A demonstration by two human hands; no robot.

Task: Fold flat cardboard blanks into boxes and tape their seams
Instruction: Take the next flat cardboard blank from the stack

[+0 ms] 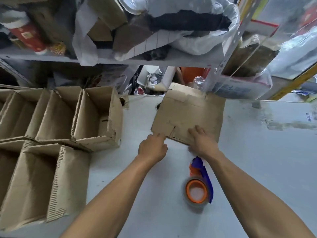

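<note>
While the right hand [199,140] presses flat on the cardboard blank [188,115], the left hand [152,146] pinches its near edge.

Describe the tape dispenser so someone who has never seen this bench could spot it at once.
Start at the pale tabletop and find the flat cardboard blank that both hands touch at its near edge. Just nearer than the right hand, under that forearm, lies the tape dispenser. It is the only thing there not brown: an orange ring with a blue handle.
</note>
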